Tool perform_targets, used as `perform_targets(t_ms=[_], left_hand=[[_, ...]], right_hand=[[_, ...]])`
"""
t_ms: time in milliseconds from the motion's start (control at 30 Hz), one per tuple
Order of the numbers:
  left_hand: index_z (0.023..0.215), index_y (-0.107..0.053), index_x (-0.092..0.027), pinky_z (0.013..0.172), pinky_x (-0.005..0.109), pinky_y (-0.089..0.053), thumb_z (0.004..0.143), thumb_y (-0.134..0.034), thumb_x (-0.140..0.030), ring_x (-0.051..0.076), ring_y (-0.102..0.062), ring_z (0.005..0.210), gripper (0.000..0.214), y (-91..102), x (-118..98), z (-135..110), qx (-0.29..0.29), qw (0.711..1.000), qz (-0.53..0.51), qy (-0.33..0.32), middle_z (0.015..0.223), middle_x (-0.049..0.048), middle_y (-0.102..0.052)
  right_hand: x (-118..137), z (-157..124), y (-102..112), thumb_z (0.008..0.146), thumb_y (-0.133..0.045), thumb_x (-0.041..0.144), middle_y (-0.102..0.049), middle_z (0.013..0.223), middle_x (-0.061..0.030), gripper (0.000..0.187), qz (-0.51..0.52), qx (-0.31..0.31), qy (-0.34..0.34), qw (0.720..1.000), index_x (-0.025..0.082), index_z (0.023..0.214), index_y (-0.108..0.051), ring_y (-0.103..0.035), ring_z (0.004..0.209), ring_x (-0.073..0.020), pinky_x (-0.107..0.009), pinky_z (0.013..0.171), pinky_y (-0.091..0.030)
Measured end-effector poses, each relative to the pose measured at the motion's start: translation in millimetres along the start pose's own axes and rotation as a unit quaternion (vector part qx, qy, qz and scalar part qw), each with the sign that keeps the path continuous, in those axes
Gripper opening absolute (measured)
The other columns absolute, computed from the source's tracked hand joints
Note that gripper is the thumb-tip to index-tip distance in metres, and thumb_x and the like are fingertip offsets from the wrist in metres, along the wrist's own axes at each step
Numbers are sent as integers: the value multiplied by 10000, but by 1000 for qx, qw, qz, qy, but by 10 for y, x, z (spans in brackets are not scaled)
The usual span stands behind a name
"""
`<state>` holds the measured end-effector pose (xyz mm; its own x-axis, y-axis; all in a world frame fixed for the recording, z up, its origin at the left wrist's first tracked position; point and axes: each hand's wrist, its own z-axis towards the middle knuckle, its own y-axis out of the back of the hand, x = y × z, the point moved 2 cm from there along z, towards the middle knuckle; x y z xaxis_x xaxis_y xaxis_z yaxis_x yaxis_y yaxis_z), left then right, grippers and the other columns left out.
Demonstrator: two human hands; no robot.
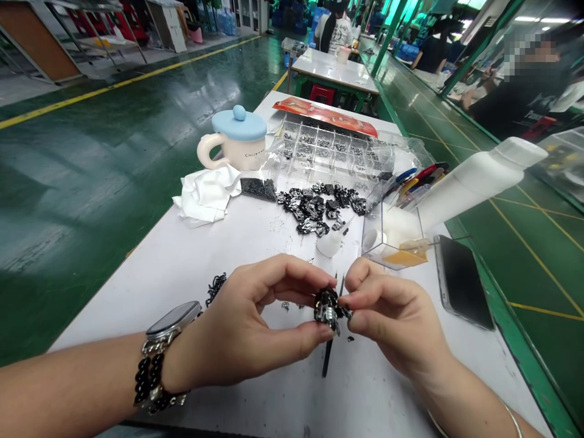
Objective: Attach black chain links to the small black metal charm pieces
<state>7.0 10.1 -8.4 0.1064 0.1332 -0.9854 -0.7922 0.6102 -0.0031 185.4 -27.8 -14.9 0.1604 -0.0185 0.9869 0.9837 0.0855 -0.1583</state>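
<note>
- the left hand [237, 322] and the right hand [392, 316] meet over the near part of the table, fingers curled inward
- the grip is closed: fingertips of both hands pinch together on a cluster of small black-and-silver metal parts [327, 310], held just above the table, near the middle
- a thin black rod [327, 359] shows below that cluster and again just above it; whether it passes through, i cannot tell
- a watch [173, 322] and a black bead bracelet [148, 377] sit on the left wrist, a thin bangle [513, 420] on the right
- on the white table [182, 261], a tangled strand of black parts [216, 288] lies just beside the left hand
- farther off lie a loose pile of the same parts [314, 207] and a clear compartment box [328, 146], with a red packet [326, 115] at its far edge
- far left: a mug with a blue lid [232, 143] and a crumpled white cloth [207, 194]
- right: a clear acrylic holder [387, 237], a large white bottle [474, 182], and a phone [463, 283] lying face up
- a co-worker [515, 91] sits far right
</note>
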Motion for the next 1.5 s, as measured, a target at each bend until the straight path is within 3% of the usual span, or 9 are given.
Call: perform_targets(t_ms=[367,967,1500], left_hand=[[1001,-623,-195,830,226,-561,685,-754,-97,185,-655,951,356,16,14,-8,4,1000,2,-4,1016,49,-688],[1014,-645,-240,824,200,-554,652,-742,-4,161,-648,945,443,36,0,-12,16,1000,3,-15,1004,0,-686],[973,-648,-160,789,191,-575,674,-757,-86,156,-672,885,326,14,-27,29,0,999,25,-42,940,42,-701]], right_hand=[[17,-4,-12,688,-783,234,-498,743,6,123,-19,11,11,1000,303,777,-734,-513,668,-102,-227,571,-438],[37,-8,-1,722,-759,235,-502,754,9,127,-41,26,18,999,317,814,-729,-518,686,-97,-225,606,-434],[96,-31,0,748,-739,248,-508,758,26,117,-94,33,56,993,313,844,-728,-518,696,-67,-184,617,-431]])
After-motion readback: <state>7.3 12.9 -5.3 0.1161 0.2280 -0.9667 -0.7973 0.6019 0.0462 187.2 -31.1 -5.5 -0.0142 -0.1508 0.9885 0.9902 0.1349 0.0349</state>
